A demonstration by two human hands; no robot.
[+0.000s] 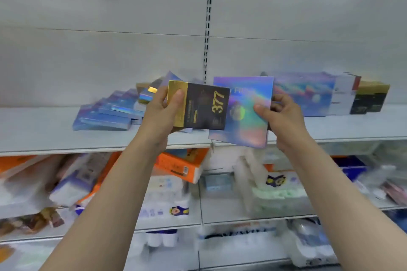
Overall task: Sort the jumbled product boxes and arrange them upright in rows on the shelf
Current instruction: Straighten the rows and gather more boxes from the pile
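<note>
The left hand [164, 108], just left of frame centre, grips a black-and-gold box [198, 105], thumb across its gold end and fingers curled behind. The box is turned sideways, so its gold "377" reads rotated; it is a flat rectangular carton with a matte dark face and a shiny metallic gold band. The right hand [279, 116], just right of centre, pinches a holographic box [242, 112] by its right edge, thumb on the front and fingers behind. This carton is wider, thin and flat, and its iridescent foil shimmers blue, pink and green. Its left part lies behind the black-and-gold box. Both cartons are held in the air in front of the white shelf [44, 136], not resting on it.

Outward to the left, a pile of blue holographic boxes [105, 112] lies toppled and overlapping on the shelf, leaning one on another like fallen dominoes, with a few mixed gold-edged cartons jumbled behind them near the hands. To the right, a standing row [308, 94] of holographic boxes is upright against the back panel, followed by white boxes [345, 92] with a red corner and then dark gold-topped boxes [370, 97] at the far right.

I judge the job roughly midway: the right side looks sorted by kind and upright, while the left pile and the two cartons in hand remain to be placed. The lower shelves [198, 222], blurred, hold soft plastic-wrapped packs and orange cartons.
</note>
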